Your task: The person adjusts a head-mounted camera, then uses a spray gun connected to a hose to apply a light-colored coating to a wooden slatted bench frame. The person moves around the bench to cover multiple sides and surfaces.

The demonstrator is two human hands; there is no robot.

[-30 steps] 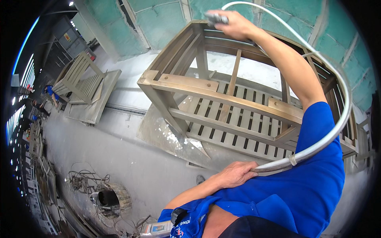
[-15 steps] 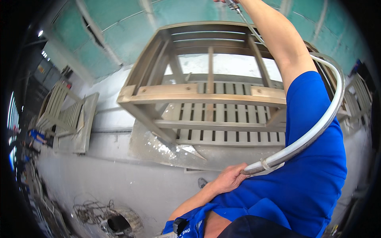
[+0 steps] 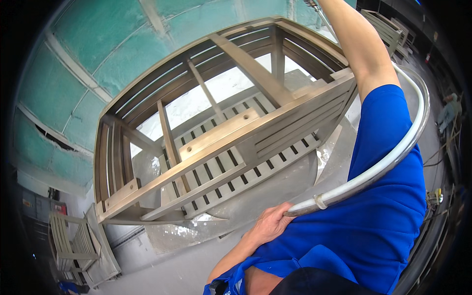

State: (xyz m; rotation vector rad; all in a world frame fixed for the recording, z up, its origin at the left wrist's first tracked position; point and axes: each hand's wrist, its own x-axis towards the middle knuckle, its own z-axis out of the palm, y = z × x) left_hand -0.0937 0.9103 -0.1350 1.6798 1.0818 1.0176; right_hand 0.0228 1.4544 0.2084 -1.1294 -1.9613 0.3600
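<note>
Teal wall (image 3: 78, 29) rises at the far left and runs close behind the frame, limiting room on that side. Below it a slatted bench (image 3: 78, 255) rests on its own board; grey floor (image 3: 162, 273) opens toward the body. Across the middle stands the wooden frame (image 3: 219, 132), its long axis slanting from lower left to upper right, one long edge facing the wearer, with a strip of floor between. From the left hand (image 3: 272, 222) it lies ahead and mostly to the left, apart from the fingers, which are curled round the end of a pale hose (image 3: 364, 181) in front of the body. Above, at the top edge, part of a metal tool (image 3: 311, 3) shows. Beside it the right forearm (image 3: 356, 44) reaches up past the frame's right end, nearer to that end than the left; the right hand is out of view, so I cannot tell what its fingers do. The hose arcs out right of the blue sleeve (image 3: 383, 118). At far right, well apart, is another person (image 3: 448, 114).
</note>
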